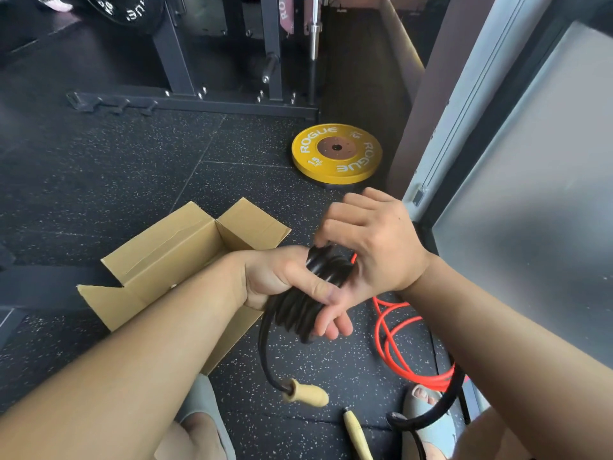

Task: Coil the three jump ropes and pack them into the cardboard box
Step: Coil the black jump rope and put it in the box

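My left hand (285, 280) grips a thick coil of black jump rope (306, 307), thumb laid across the loops. One tail of it hangs down to a wooden handle (306, 395) just above the floor. My right hand (368, 247) is curled over the top of the coil, its fingertips pinching the rope. The open cardboard box (172, 257) lies on the floor behind my left forearm, flaps spread. A red-orange jump rope (394, 340) lies loose on the floor at the right. Another black rope (431, 413) with a wooden handle (356, 433) lies near my feet.
A yellow weight plate (336, 153) lies flat on the speckled rubber floor beyond the box. A black rack base (199, 104) with a barbell stands at the back. A frosted glass wall (530, 194) runs along the right. My sandalled feet (428, 423) are at the bottom.
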`<state>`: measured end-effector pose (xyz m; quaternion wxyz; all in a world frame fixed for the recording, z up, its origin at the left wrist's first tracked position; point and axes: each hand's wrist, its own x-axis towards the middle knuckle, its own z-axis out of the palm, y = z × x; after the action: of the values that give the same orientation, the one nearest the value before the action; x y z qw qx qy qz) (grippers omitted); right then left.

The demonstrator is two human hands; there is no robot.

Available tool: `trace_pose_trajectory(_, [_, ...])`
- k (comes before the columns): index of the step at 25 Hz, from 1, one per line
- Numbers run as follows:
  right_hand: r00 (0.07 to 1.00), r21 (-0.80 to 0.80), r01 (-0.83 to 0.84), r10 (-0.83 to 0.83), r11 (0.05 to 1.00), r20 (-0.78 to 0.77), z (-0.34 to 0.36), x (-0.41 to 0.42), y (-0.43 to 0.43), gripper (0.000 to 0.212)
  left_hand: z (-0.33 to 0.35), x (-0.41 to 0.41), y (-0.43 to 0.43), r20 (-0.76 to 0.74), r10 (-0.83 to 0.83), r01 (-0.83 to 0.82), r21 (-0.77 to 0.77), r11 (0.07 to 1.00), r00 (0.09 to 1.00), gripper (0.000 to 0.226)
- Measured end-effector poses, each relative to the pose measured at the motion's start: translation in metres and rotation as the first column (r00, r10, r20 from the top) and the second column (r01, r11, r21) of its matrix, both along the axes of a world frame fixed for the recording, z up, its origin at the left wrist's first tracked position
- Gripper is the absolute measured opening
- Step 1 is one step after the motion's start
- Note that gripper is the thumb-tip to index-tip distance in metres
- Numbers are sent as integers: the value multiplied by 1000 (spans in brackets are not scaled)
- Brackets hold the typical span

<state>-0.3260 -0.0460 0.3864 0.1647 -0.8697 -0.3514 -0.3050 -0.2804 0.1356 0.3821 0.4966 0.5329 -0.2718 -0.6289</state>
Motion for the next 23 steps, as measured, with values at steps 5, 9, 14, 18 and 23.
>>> trace_pose_trajectory(5, [934, 66, -59, 79, 996, -348, -2, 11, -12, 96, 0, 4, -3, 12, 91, -91, -27, 996, 996, 14])
trace_pose_trajectory(9, [659, 145, -92, 170, 985, -733, -3, 14, -23, 100, -8, 9, 4, 19, 30, -28, -72, 997, 999, 18])
trace_pose_trajectory(14, [154, 568, -4, 562, 823, -813, -3, 13, -33, 76, -6, 13, 20, -188, -38, -25, -324, 946, 981, 19])
trace_pose_trajectory(18, [200, 730, 104, 705, 675, -680, -1, 15, -19, 68, -6, 11, 19, -299, -38, -107, -454, 884, 954, 22])
trace_pose_trajectory(23, [423, 747, 239, 626, 621, -656, -5, 18, -10, 41, -5, 14, 20, -108, 264, -285, -342, 895, 958, 36])
